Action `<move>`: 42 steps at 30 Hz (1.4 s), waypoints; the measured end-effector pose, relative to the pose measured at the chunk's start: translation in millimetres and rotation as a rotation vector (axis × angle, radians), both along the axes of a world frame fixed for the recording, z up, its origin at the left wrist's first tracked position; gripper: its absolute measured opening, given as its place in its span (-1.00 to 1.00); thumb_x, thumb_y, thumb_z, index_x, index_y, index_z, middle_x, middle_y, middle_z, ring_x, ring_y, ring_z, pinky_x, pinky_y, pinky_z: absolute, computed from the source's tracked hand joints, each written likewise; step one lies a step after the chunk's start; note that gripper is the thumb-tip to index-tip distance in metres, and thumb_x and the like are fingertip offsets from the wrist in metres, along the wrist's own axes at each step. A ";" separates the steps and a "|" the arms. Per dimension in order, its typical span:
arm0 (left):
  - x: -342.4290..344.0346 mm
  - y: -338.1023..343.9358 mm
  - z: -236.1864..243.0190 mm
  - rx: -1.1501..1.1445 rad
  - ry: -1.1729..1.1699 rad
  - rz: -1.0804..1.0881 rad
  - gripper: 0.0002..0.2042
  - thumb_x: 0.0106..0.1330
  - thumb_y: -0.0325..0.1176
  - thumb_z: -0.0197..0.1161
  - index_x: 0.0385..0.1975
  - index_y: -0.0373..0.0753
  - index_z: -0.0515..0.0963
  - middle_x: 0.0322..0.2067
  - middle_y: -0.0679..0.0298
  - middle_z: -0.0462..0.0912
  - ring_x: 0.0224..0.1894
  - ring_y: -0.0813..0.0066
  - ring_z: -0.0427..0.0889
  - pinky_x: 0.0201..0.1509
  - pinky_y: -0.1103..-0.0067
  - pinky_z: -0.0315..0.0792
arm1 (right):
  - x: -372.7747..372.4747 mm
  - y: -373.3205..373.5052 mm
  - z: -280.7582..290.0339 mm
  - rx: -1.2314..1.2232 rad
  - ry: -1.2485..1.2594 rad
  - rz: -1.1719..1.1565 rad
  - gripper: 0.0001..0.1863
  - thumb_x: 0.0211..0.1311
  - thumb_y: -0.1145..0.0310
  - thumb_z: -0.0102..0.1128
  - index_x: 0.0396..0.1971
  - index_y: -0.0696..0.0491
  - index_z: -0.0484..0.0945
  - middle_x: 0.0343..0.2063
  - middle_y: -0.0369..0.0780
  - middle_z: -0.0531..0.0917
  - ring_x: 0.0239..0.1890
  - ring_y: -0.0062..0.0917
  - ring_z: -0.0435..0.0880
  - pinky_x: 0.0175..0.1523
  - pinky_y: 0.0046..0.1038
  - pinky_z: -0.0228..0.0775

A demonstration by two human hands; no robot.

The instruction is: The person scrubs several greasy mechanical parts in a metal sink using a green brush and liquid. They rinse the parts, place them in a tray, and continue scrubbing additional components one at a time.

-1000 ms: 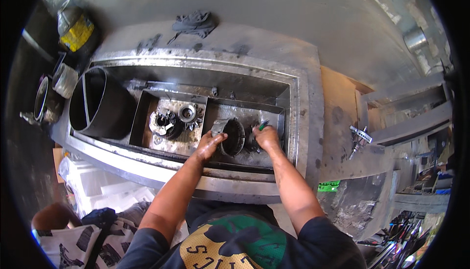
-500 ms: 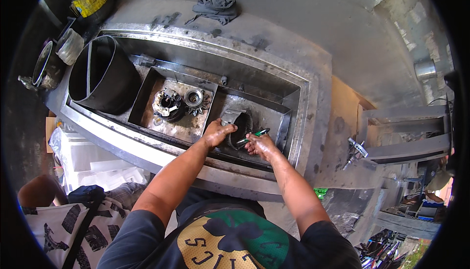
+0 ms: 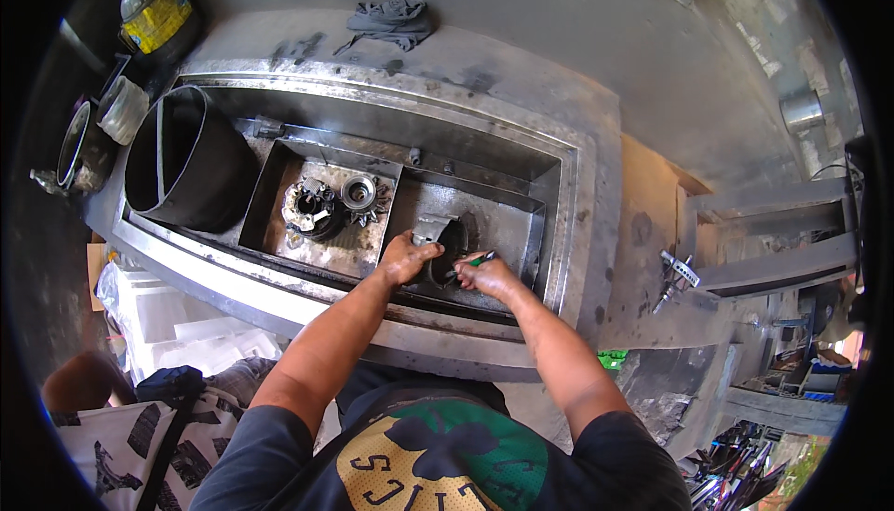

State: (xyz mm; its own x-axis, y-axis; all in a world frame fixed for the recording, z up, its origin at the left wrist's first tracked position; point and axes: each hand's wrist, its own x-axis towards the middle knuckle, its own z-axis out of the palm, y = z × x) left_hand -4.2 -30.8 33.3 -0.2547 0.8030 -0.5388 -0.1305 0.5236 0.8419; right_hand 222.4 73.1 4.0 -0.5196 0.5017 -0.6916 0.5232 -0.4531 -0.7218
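One dark round housing (image 3: 445, 252) sits in the metal wash basin (image 3: 559, 232), between the two hands. The left hand (image 3: 406, 258) is closed around its near left side, steadying it. The right hand (image 3: 486, 275), just right of it, grips one thin green-handled tool (image 3: 473, 261) whose tip meets the housing. Left of the left hand, two gear-toothed parts (image 3: 328, 206) lie in one shallow tray (image 3: 270, 196); beyond that stands one black bucket (image 3: 191, 167). The basin wall rises close to the right hand; open basin floor lies just beyond both hands.
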 end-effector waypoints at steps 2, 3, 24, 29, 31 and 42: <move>-0.8 -0.1 3.6 0.054 -0.076 0.069 -0.14 0.17 -0.02 0.57 0.23 -0.65 0.37 0.04 0.00 0.70 0.08 0.32 0.66 0.25 0.47 0.47 | -1.8 20.0 10.8 0.575 -0.233 -0.021 -0.78 0.27 0.33 0.41 -0.14 0.11 0.76 -0.37 -0.15 0.80 -0.39 -0.42 0.77 -0.21 -0.38 0.62; 0.8 -0.7 -0.7 0.094 -0.123 0.114 -0.19 0.19 -0.07 0.56 0.23 -0.62 0.39 0.03 0.03 0.70 0.07 0.33 0.65 0.26 0.47 0.46 | -3.5 16.6 23.1 1.027 -0.212 -0.126 -0.79 0.29 0.35 0.33 -0.16 0.12 0.76 -0.35 -0.03 0.80 -0.33 -0.19 0.82 -0.14 -0.29 0.66; -8.5 -4.2 5.1 0.023 -0.736 0.037 -0.45 0.37 0.11 0.26 0.21 -0.12 0.53 0.06 0.12 0.72 0.03 0.08 0.73 0.01 0.02 0.64 | -57.1 -46.4 92.7 0.676 0.271 -0.028 -0.80 0.26 0.36 0.43 -0.18 0.13 0.78 -0.17 -0.12 0.83 -0.13 -0.29 0.85 0.05 -0.34 0.67; -0.8 -2.8 24.2 0.054 -0.776 0.033 -0.46 0.41 0.12 0.27 0.24 -0.08 0.53 0.06 0.21 0.72 -0.01 0.12 0.74 -0.10 0.09 0.67 | -41.0 -7.0 99.5 1.068 0.082 -0.017 -0.70 0.30 0.37 0.36 0.02 0.02 0.74 -0.13 -0.07 0.81 -0.08 -0.16 0.81 0.08 -0.25 0.66; 0.7 -1.4 21.3 0.056 -0.756 -0.009 -0.42 0.43 0.11 0.28 0.26 -0.21 0.49 0.11 0.15 0.70 0.04 0.15 0.73 -0.08 0.14 0.68 | -27.9 -7.0 94.2 1.210 -0.041 0.125 -0.70 0.27 0.37 0.36 0.01 0.01 0.75 -0.15 -0.02 0.79 -0.11 -0.09 0.79 0.02 -0.19 0.66; -6.7 3.8 -18.4 0.261 -0.243 0.012 -0.34 0.31 -0.11 0.51 0.25 -0.39 0.41 0.11 0.15 0.64 0.10 0.33 0.65 0.26 0.42 0.50 | -23.0 -20.7 66.8 0.694 -0.148 0.086 -0.78 0.28 0.37 0.36 -0.13 0.14 0.76 -0.27 0.01 0.80 -0.17 -0.07 0.80 0.01 -0.21 0.64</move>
